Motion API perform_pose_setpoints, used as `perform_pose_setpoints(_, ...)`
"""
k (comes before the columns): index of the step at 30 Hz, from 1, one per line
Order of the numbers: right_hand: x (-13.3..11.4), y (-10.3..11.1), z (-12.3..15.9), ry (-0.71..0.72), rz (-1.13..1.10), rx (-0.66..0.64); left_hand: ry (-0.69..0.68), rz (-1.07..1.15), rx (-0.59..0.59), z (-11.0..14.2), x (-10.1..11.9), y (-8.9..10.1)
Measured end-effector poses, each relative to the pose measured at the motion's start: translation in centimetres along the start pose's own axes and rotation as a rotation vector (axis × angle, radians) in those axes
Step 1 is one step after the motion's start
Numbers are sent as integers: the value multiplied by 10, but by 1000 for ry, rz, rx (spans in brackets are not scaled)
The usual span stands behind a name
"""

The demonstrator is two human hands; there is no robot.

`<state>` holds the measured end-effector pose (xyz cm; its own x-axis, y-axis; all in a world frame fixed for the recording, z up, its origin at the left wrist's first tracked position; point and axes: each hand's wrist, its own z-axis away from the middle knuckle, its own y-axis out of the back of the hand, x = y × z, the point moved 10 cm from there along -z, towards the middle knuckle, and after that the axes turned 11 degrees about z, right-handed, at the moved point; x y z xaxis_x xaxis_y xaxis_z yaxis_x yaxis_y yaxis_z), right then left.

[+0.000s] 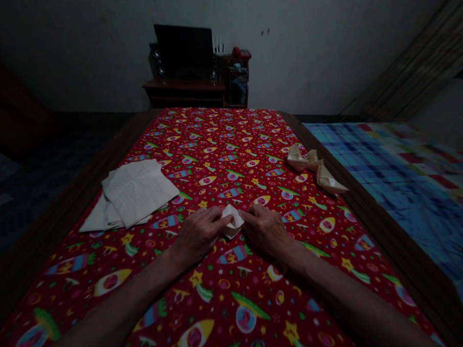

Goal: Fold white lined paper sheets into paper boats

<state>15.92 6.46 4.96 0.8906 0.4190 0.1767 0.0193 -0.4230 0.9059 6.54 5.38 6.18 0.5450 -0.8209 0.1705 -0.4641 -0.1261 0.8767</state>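
Observation:
Between my two hands, just above or on the red patterned cloth, is a small folded piece of white paper [232, 223]. My left hand [201, 230] pinches its left side, the thumb lying across the paper. On the other side my right hand [265, 227] grips the right edge with curled fingers. To the left lies a stack of creased paper sheets [140, 190], fanned unevenly. Several folded paper shapes like boats [329, 180] stand at the right side of the cloth. My fingertips partly cover the folded paper.
The cloth [236, 275], printed with rockets and stars, covers a long table with dark wooden edges [404, 258]. Beyond its far end a monitor [185, 51] stands on a small desk, with a red telephone [241, 53] beside it. A blue checked cover [370, 188] lies to the right.

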Motion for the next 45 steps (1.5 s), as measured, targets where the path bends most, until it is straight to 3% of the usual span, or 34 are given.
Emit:
perform_pose_setpoints(15, -23, 20, 9, 308, -50, 207, 2, 5, -178, 5, -6, -17)
perform_pose_setpoints(22, -25, 22, 8, 323, -93, 204, 106, -12, -255, 4, -14, -20)
perform_pose_setpoints(27, -26, 19, 7, 329, -110, 183, 50, 18, -249, -3, -10, -18)
perform_pose_setpoints(39, -25, 10, 7, 321, -87, 157, 116, 23, -243, -3, -18, -23)
perform_pose_setpoints(45, -23, 12, 7, 311, -105, 165, -29, 96, -122, 4, -3, -11)
